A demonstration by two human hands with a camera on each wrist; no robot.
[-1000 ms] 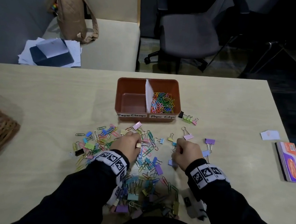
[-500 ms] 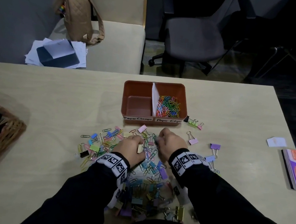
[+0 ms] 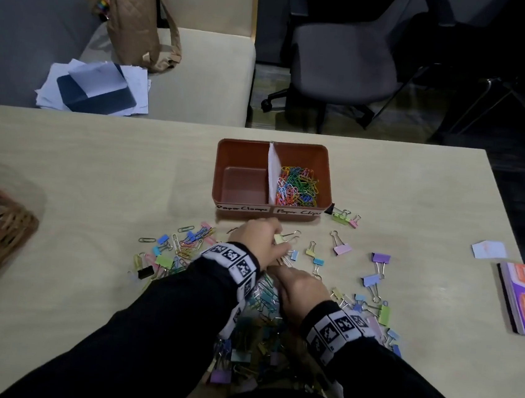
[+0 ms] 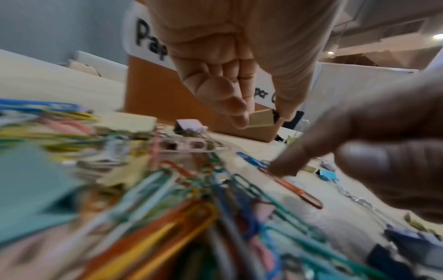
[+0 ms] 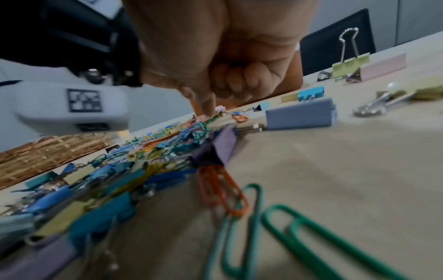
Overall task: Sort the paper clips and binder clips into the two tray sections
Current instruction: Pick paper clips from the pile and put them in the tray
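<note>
While pinched in left hand (image 4: 230,79) grip, yellow binder clip (image 4: 261,118), just before tray (image 3: 240,177)

The brown tray (image 3: 250,152) near the table's far edge carries two handwritten white labels on its front wall: "Paper Clamps" (image 3: 242,207) under the left section, "Paper Clips" (image 3: 298,211) under the right. Nothing else reads clearly.

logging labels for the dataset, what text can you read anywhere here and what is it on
"Paper Clamps": handwritten white label on the front of the tray's left, empty section.
"Paper Clips": white label on the front of the right section, which holds paper clips.
Orange and purple booklet at the table's right edge: print too small to read.
Square black-and-white codes on both wristbands: patterns, no words.
</note>
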